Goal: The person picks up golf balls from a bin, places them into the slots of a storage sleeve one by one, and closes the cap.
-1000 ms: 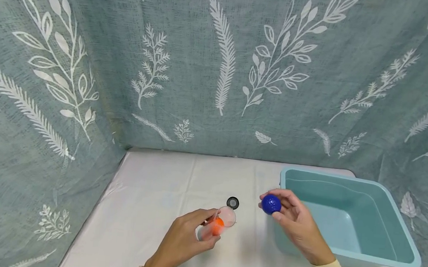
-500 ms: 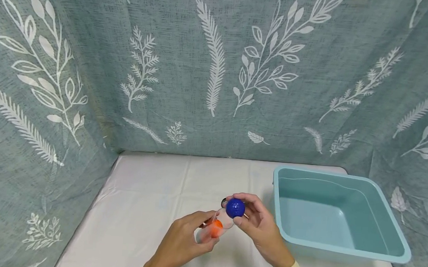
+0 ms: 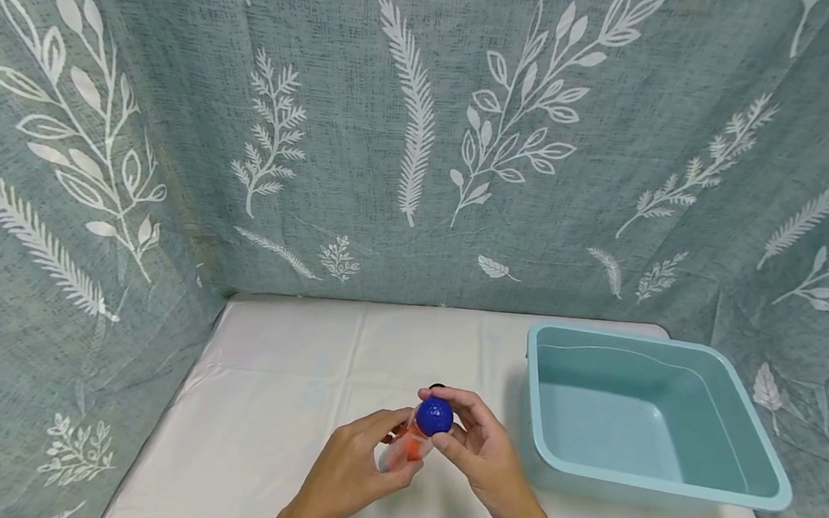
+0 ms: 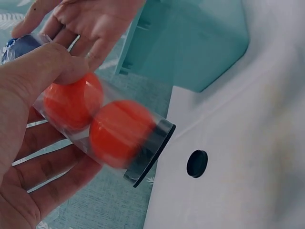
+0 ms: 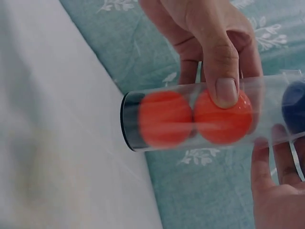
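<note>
My left hand [image 3: 349, 467] grips a clear plastic tube [image 5: 270, 93], thumb on one side and fingers on the other. Two orange balls [image 5: 164, 119] sit inside it, towards the end closed by a black cap [image 4: 150, 152]. At the tube's mouth my right hand [image 3: 483, 460] holds a dark blue ball [image 3: 435, 416] between thumb and fingers. In the right wrist view that blue ball appears at least partly within the mouth; the frame's edge cuts it off. A loose black lid [image 4: 197, 163] lies on the table, mostly hidden behind my right fingers in the head view.
A teal plastic bin [image 3: 658, 486] stands on the table to the right of my hands. White cloth [image 3: 290, 379] covers the table. A grey-green curtain with white leaf prints [image 3: 366, 127] hangs behind and at the sides.
My right hand has carried the blue ball left from beside the bin to the tube's mouth. My left hand keeps its grip on the tube. The head view has shifted slightly.
</note>
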A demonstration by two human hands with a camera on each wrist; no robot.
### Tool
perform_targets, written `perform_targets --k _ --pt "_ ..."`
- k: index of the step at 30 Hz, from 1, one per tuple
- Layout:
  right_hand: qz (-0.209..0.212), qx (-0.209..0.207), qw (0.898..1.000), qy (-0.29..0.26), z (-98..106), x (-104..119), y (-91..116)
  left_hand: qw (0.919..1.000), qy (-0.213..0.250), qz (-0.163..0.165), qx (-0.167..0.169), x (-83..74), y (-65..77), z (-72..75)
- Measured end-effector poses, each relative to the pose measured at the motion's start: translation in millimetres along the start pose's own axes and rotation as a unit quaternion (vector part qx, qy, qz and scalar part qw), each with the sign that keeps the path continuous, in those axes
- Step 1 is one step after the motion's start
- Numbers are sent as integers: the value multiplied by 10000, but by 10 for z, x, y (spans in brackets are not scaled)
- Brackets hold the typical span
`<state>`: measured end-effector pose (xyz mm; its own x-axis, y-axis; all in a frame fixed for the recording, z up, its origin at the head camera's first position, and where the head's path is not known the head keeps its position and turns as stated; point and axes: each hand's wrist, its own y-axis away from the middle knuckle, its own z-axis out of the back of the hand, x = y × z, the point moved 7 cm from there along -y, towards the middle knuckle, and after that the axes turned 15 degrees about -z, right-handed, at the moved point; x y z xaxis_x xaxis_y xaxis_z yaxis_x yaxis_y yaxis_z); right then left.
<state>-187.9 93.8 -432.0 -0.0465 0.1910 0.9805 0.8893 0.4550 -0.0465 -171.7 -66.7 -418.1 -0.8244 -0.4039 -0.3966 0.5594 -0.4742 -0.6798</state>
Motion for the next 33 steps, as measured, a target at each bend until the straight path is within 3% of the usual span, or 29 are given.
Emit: perform_targets --k 6,12,17,22,28,33 --pt "166 229 9996 89 -15 -21 -6 9999 40 128 43 23 34 -16" --pt "76 296 9993 194 -8 -30 -36 9990 160 408 106 69 88 -61" --pt "-227 -255 9983 478 41 -48 -137 9947 330 972 48 149 161 -126" --pt "-666 -920 9927 396 185 -102 -293 9871 662 1454 99 230 217 -236" --pt "-1196 -1505 9743 1176 375 -343 -436 9773 866 1919 245 335 333 -346" --pt "-1158 -1721 9529 2215 439 -570 -574 9702 1014 2190 206 402 416 -411"
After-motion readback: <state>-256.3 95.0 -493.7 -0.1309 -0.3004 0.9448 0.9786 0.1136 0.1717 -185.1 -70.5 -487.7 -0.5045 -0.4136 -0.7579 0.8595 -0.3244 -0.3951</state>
